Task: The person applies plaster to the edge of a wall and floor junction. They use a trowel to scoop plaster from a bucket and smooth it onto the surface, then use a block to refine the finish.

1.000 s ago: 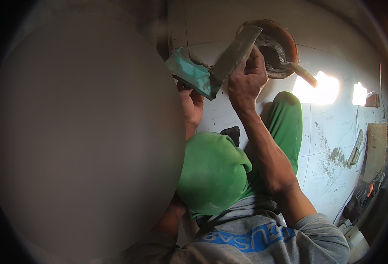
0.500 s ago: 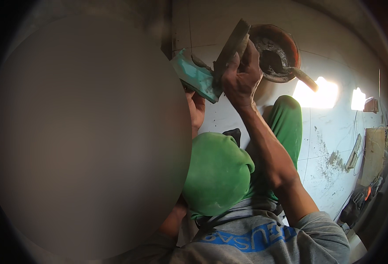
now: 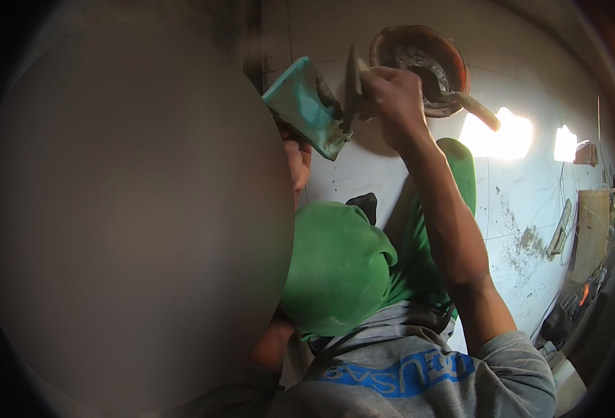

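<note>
My left hand, partly hidden by the blurred patch, grips a turquoise mortar board from below. Grey mortar sits along the board's right side and smears its lower corner. Closed round a plastering float, my right hand holds it nearly edge-on beside the board, its lower end close to the mortar. Whether float and mortar touch I cannot tell. Just beyond that hand stands a round brown tub of grey mortar, with a tool's pale handle leaning over its rim.
A large blurred patch covers the left of the view. My bent green-clad knees are below the hands. On the pale tiled floor at right are mortar splashes, a narrow strip of wood, a board and a dark bag.
My right hand has shifted right, turning the float from slanted to nearly upright and edge-on. The turquoise board has tipped so more of its face shows.
</note>
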A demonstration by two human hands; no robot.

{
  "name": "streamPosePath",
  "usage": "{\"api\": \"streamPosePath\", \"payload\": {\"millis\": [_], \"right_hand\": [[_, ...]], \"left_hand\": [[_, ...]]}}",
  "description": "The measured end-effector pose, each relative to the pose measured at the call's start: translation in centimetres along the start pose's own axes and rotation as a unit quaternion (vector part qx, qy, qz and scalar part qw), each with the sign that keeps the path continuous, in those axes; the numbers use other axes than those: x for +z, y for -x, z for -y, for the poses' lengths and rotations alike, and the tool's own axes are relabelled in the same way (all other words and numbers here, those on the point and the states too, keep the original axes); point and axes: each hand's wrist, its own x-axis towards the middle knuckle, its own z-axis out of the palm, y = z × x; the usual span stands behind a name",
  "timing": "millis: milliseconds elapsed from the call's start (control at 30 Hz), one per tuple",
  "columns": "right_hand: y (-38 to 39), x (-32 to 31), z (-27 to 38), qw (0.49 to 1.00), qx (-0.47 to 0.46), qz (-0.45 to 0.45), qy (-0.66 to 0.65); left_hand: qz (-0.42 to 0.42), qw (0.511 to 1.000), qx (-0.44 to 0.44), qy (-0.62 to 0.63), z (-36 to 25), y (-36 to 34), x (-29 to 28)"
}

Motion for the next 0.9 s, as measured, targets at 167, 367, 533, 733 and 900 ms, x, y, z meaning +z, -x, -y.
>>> {"api": "streamPosePath", "payload": {"millis": [167,367,533,733,900], "right_hand": [[-3.6,-0.5,-2.3,0.997,0.063,0.007,0.046],[-5.3,0.4,-3.5,0.984,0.138,-0.035,0.105],[-5.5,-1.4,-4.4,0.999,-0.022,0.009,-0.048],[2.5,-2.6,-4.3,0.975,-0.063,0.018,-0.213],[5.0,-2.0,-4.9,0.976,-0.022,0.011,-0.218]], "left_hand": [[0.029,0.987,-0.053,-0.148,0.6,-0.2,-0.3],[0.104,0.988,-0.023,-0.11,1.9,0.9,2.0],[0.054,0.998,-0.033,0.004,0.1,0.4,0.5],[-0.078,0.997,0.013,-0.007,-0.4,-1.8,1.0],[-0.048,0.994,0.04,-0.085,-0.2,-2.9,4.9]]}}
